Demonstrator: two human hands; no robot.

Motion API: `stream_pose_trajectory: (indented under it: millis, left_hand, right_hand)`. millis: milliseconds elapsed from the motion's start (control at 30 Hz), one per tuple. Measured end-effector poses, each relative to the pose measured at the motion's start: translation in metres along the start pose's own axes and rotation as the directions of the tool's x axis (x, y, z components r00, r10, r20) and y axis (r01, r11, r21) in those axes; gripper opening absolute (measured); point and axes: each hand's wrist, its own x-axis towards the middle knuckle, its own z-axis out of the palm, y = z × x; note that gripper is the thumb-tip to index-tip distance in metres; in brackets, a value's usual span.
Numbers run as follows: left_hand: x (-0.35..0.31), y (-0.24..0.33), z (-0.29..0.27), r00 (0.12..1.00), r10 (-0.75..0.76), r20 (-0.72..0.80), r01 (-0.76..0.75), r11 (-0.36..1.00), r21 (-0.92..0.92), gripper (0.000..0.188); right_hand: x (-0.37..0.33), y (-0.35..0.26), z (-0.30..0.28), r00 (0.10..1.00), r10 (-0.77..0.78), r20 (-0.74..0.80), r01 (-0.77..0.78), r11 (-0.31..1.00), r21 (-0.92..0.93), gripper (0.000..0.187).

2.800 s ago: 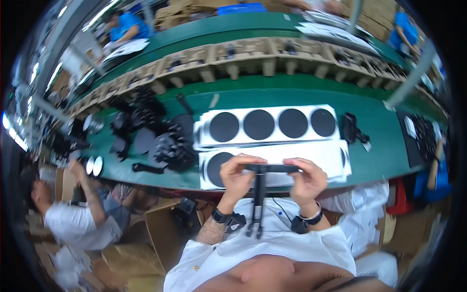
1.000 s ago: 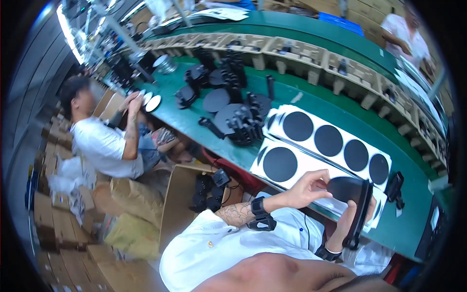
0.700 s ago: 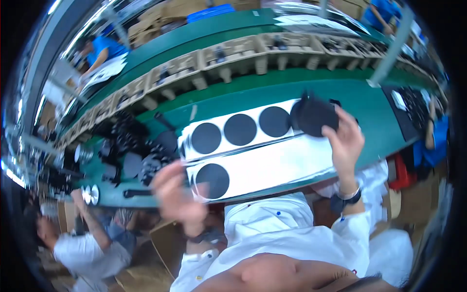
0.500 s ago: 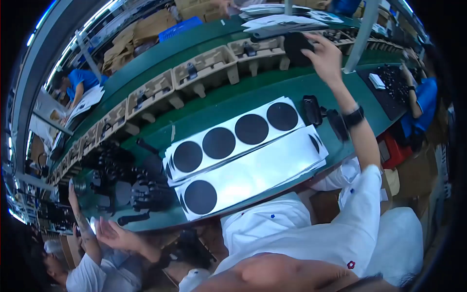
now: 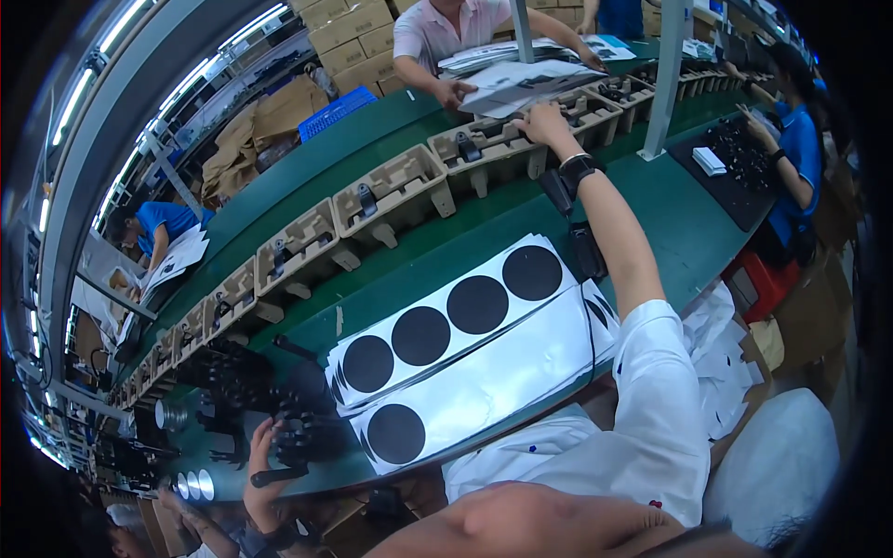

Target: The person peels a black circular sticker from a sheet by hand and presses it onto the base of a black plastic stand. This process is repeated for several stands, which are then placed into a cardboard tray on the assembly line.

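Note:
My right hand (image 5: 544, 123), a dark band (image 5: 577, 170) on its wrist, reaches over the far rim of a brown moulded tray (image 5: 491, 166). Its fingers are bent down there, and what lies under them is hidden. A dark long part (image 5: 498, 128) lies in the tray beside the fingertips. Below the forearm are a black part (image 5: 556, 192) and a black box-like part (image 5: 587, 249) with a thin cord. White sheets (image 5: 502, 372) bearing black round pads (image 5: 477, 304) lie on the green table before me. My left hand is out of view.
Similar trays (image 5: 296, 244) run in a row along the bench. Black parts (image 5: 237, 381) are heaped at the left, where a co-worker's hand (image 5: 263, 451) touches a black handle-like piece (image 5: 279, 475). A metal post (image 5: 665, 102) stands right of my hand. Across, a person handles printed sheets (image 5: 521, 86).
My right hand has moved from above the bench into the tray; the black disc it held is no longer visible. The person across has come into view with sheets. The head view has shifted.

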Motion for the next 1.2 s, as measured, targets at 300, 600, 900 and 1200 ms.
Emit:
stream_pose_trajectory:
  millis: [300, 600, 900, 1200]
  left_hand:
    - [0.039, -0.015, -0.019, 0.957, -0.19, 0.221, 0.177, 0.981, 0.079, 0.079]
    - [0.012, 0.038, -0.013, 0.888, -0.102, -0.448, -0.128, 0.881, -0.455, 0.101]
    - [0.047, 0.122, 0.069, 0.844, 0.137, -0.519, -0.534, 0.106, -0.839, 0.09]
    - [0.087, 0.108, 0.161, 0.896, -0.443, 0.027, -0.025, -0.113, -0.993, 0.06]
  right_hand:
    - [-0.07, -0.011, 0.004, 0.982, -0.181, 0.051, 0.187, 0.968, -0.165, 0.054]
    - [-0.229, -0.085, -0.031, 0.598, -0.792, 0.123, 0.592, 0.54, 0.599, 0.04]
    - [-0.242, -0.076, -0.005, 0.514, -0.839, 0.178, 0.652, 0.517, 0.555, 0.046]
    - [-0.239, -0.099, -0.013, 0.405, -0.887, 0.22, 0.749, 0.46, 0.476, 0.052]
